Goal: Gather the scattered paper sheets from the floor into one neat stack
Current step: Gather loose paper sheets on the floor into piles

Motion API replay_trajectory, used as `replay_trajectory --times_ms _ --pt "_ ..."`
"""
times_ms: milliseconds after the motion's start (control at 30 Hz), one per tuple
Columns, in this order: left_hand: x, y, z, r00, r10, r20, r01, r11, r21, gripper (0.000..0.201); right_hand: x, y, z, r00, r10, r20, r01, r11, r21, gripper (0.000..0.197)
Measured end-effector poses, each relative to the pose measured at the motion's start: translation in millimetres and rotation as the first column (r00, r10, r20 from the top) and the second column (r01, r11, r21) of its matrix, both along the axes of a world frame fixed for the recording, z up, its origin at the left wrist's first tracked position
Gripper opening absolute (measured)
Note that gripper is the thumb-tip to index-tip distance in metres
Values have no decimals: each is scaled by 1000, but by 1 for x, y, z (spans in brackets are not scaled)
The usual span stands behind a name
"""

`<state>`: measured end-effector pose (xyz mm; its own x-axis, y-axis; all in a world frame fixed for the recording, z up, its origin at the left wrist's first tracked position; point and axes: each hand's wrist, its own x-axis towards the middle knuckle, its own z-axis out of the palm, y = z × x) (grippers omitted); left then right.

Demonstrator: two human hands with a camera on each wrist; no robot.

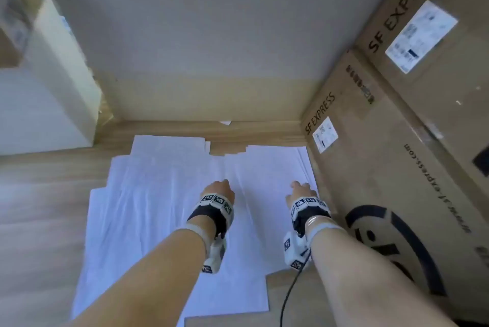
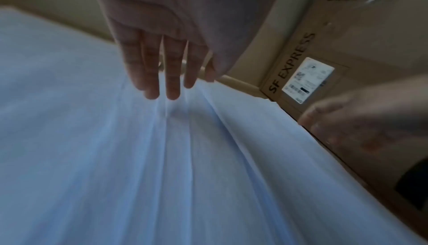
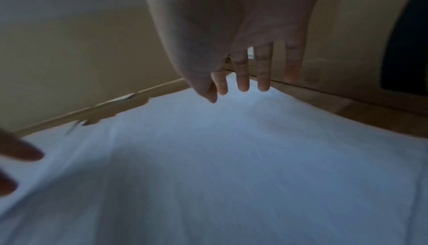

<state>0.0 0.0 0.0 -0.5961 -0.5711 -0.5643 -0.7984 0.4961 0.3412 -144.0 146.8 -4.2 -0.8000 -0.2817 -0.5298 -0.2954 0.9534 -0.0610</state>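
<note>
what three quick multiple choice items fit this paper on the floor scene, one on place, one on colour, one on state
1. Where are the cardboard boxes?
A. right of the paper sheets
B. left of them
C. on top of them

2. What colour are the sheets?
A. yellow
B. white
C. black

3. How are the left hand and right hand?
A. fists
B. clutching crumpled sheets
C. fingers extended down at the sheets

Answers: 1 A, the boxes stand along the sheets' right edge. 2 B, plain white on the wooden floor. 3 C, both wrist views show straight fingers.
</note>
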Motion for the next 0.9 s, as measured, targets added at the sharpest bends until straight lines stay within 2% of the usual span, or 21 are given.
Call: replay_trajectory --times_ms 67,167,300,367,500,600,667,733,800,833,900 --pt "-1 4 -14 998 57 23 -59 997 59 39 -11 9 -8 995 -99 -22 99 995 2 45" --pt "0 9 -31 994 108 3 -108 994 9 39 -28 21 -17 980 -190 -54 191 982 8 58" --pt "-2 4 -44 951 296 -84 -297 955 4 47 -42 22 -28 955 -297 17 297 955 -13 80" --pt "-3 1 -44 916 387 -102 -383 922 53 50 -43 18 -32 950 -309 49 310 951 -9 91" --pt "-5 -4 -42 863 493 -112 -466 861 204 59 -37 5 -33 958 -242 151 247 969 -16 109" --pt "-5 -9 -40 775 620 -122 -555 761 335 61 -22 -8 -34 966 -182 185 190 981 -25 104" --pt "-3 -12 -36 746 663 -68 -594 708 382 59 -9 -12 -34 973 -160 164 167 986 -27 92" --pt "1 -13 -35 767 641 -16 -579 702 415 55 0 -13 -33 978 -173 118 179 983 -43 79" --pt "4 -16 -36 798 603 -13 -534 717 448 37 7 -13 -32 971 -209 119 220 971 -92 76" --pt "6 -17 -35 807 590 -21 -515 721 464 29 8 -14 -33 957 -247 152 269 952 -147 76" --pt "8 -19 -35 810 585 -45 -489 714 501 33 10 -17 -33 920 -307 244 369 888 -275 73"
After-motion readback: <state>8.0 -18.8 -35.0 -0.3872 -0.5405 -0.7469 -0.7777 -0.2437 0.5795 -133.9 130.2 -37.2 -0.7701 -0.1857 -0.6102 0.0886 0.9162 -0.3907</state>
